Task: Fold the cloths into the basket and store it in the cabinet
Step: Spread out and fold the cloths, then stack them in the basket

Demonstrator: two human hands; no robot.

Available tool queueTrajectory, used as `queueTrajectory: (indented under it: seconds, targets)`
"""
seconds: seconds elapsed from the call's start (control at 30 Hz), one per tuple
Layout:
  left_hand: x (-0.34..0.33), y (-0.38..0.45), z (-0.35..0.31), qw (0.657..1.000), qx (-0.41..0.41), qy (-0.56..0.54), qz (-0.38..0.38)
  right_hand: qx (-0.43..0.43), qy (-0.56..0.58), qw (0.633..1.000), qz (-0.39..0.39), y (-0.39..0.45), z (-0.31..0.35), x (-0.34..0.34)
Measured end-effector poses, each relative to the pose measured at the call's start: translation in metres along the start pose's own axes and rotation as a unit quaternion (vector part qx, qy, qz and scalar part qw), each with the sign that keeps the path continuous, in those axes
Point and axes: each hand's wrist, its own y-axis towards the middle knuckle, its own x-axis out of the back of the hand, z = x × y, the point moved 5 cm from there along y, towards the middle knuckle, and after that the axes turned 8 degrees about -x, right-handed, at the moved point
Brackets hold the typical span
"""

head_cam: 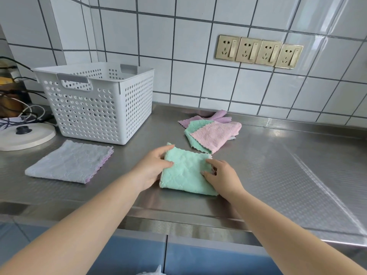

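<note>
A green cloth [185,171] lies folded into a small square near the front edge of the bench [278,165], about in the middle. Both hands are on it. The left hand [153,167] holds the cloth's left side, with the thumb on top and the fingers curled round the far left corner. The right hand [220,175] rests on the right side, and its fingertips are bent and press down on the cloth.

A white basket [95,104] with lots of little holes stands toward the back left of the bench, close to the wall. You cannot see if anything is inside it. In front of the basket, near the left front of the bench, lies a folded pale blue cloth [67,161] with a purple edge peeking out on its right side. It is flat and nobody touches it.

Behind the green cloth, near the back edge of the bench, is a loose pile [210,132] of pink, green and purple cloths, one on top of the other.

A round white thing [25,135] sits at the left end of the bench, just beside the basket, with cables [23,114] behind it. Four gold sockets [258,51] are on the tiled wall. Blue doors [198,259] show under the bench front.
</note>
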Motion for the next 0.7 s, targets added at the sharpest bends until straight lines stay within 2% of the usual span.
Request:
queueTrajectory:
  seconds: [0.23,0.3,0.4,0.57,0.7]
  targets:
    - [0.027,-0.005,-0.013,0.998,-0.001,-0.056,-0.001,-0.037,0.146,0.988,0.040,-0.004,0.021,-0.006]
    - [0.044,-0.008,-0.021,0.997,-0.006,-0.071,-0.003,-0.060,0.233,0.967,0.086,-0.007,0.036,-0.012]
    - [0.082,-0.011,-0.038,0.998,-0.016,-0.054,-0.024,-0.074,0.366,0.913,0.164,-0.011,0.072,-0.031]
    - [0.162,-0.009,-0.074,0.992,-0.050,0.092,-0.070,-0.062,0.439,0.859,0.257,-0.012,0.150,-0.067]
    - [0.221,-0.009,-0.090,0.961,-0.051,0.252,-0.105,-0.039,0.405,0.869,0.282,-0.012,0.205,-0.099]
